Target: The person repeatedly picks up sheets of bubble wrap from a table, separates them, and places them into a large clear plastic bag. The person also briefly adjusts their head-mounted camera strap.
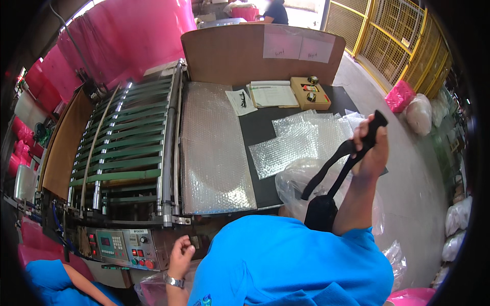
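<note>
My right hand [371, 140] is raised at the right above the dark table, its fingers closed round a black strap [343, 171]. One thick end sticks out past the fingers. The strap's other lengths hang down, one toward a black pouch-like thing [320, 213] by my blue shirt; whether they are joined I cannot tell. My left hand [182, 252], with a metal watch on the wrist, is low beside the machine's control panel [115, 246]. Its fingers are loosely bent and it holds nothing. Clear plastic film [296, 183] lies partly behind the strap.
Left stands a machine with green belts [127, 161] and metal rollers. Bubble wrap sheets [291, 145] and a long bubble wrap panel [214, 148] cover parts of the table [258, 133]. Behind are a clipboard [273, 95] and cardboard box [309, 97]. Another person's arm [87, 283] shows lower left.
</note>
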`<state>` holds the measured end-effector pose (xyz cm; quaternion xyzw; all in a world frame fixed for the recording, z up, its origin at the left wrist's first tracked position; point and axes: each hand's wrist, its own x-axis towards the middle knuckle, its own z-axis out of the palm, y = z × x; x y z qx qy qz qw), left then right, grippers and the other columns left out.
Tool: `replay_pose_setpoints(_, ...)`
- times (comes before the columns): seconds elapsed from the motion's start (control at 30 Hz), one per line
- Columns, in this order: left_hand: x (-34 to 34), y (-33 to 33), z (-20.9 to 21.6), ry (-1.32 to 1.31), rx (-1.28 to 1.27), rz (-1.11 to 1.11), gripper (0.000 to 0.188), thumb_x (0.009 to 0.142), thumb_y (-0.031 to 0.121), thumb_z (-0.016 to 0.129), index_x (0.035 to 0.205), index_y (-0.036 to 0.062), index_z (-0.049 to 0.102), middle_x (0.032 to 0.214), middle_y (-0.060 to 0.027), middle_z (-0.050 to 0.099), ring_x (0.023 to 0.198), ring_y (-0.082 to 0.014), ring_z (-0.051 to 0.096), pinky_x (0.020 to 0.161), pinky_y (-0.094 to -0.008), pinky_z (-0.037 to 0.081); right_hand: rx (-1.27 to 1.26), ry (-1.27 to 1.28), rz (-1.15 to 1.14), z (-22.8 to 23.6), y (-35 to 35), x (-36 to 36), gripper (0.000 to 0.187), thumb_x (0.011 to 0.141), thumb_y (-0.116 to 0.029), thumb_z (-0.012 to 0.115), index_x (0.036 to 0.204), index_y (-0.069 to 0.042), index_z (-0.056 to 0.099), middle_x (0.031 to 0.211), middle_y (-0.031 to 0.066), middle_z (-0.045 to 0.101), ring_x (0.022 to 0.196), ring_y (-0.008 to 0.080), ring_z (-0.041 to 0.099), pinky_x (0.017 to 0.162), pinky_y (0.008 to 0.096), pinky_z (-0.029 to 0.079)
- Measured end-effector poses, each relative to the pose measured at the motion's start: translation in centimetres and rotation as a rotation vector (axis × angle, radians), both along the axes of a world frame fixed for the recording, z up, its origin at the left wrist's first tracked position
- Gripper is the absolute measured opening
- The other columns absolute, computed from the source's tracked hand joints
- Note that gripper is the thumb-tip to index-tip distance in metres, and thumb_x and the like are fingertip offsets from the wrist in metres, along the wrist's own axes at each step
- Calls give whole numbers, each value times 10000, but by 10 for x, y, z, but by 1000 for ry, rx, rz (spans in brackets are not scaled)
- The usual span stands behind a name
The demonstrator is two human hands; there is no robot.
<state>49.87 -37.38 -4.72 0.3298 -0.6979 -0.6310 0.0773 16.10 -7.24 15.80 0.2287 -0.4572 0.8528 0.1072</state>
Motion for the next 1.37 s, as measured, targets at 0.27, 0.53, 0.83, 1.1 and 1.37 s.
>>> replay_pose_setpoints(0.27, -10, -11, 4, -124, 53, -374, 204, 863, 157, 513, 1001, 12, 551, 886, -38, 585, 818, -117, 541, 750, -252, 436, -190, 241, 59, 36, 53, 16, 345, 894, -308, 412, 1080, -19, 426, 790, 46, 401, 560, 81, 367, 384, 185, 322)
replay_pose_setpoints(0.53, -24, 31, -91, -297, -11, -224, 207, 858, 183, 520, 990, 28, 558, 909, -47, 592, 830, -137, 550, 745, -275, 442, -163, 263, -29, 43, 59, -10, 332, 893, -295, 413, 1071, -15, 436, 780, 46, 391, 539, 73, 356, 381, 180, 325)
replay_pose_setpoints(0.83, -67, 51, -93, -350, -40, -239, 205, 851, 190, 529, 983, 36, 560, 921, -52, 590, 831, -142, 552, 738, -282, 445, -160, 255, 76, 45, 61, -70, 377, 878, -277, 431, 1125, 6, 405, 757, 47, 378, 509, 64, 346, 398, 174, 336)
replay_pose_setpoints(1.1, -62, 65, -84, -403, -68, -294, 203, 845, 195, 536, 977, 44, 562, 932, -57, 589, 831, -147, 554, 732, -289, 448, -86, 354, 116, 68, 59, -94, 485, 863, -255, 444, 1239, 18, 306, 784, 68, 349, 546, 92, 329, 450, 196, 305)
replay_pose_setpoints(1.37, -46, 63, -40, -458, -160, -407, 201, 839, 201, 543, 971, 52, 564, 942, -61, 587, 831, -152, 556, 726, -296, 451, 156, 490, 481, 106, 76, -117, 208, 815, -246, 461, 884, -81, 355, 814, 85, 357, 658, 178, 379, 616, 323, 359)
